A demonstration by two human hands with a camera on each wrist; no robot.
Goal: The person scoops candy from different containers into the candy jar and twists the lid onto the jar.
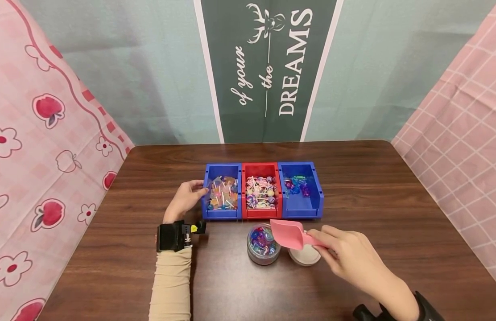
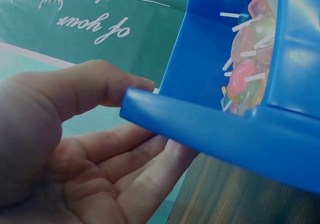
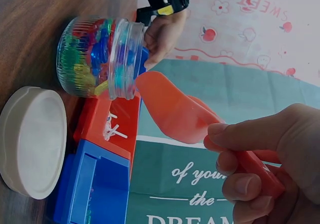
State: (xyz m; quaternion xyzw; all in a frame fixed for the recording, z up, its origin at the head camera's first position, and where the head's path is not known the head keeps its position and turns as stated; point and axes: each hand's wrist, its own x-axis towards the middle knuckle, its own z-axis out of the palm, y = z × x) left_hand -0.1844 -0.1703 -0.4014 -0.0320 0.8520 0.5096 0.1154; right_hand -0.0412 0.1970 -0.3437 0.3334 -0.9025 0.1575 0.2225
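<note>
My left hand (image 1: 185, 198) grips the left side wall of the left blue bin (image 2: 200, 139), its fingertips on both sides of the rim. Small translucent lollipops (image 1: 224, 191) with white sticks fill that bin. My right hand (image 1: 348, 254) holds a pink scoop (image 1: 287, 234) by its handle, and no candy shows in its blade. The scoop's tip is just above the right edge of an open glass jar (image 3: 85, 57). Colourful translucent candies (image 1: 263, 240) fill the jar. Under the scoop's handle a white lid (image 3: 35, 141) lies on the table.
The red bin (image 1: 261, 213) in the middle holds swirled lollipops (image 1: 261, 189). Several coloured translucent candies (image 1: 298, 185) lie in the right blue bin (image 1: 302, 205). All three bins stand joined in a row on the dark wooden table (image 1: 111, 267), with printed cloths (image 1: 163, 67) around it.
</note>
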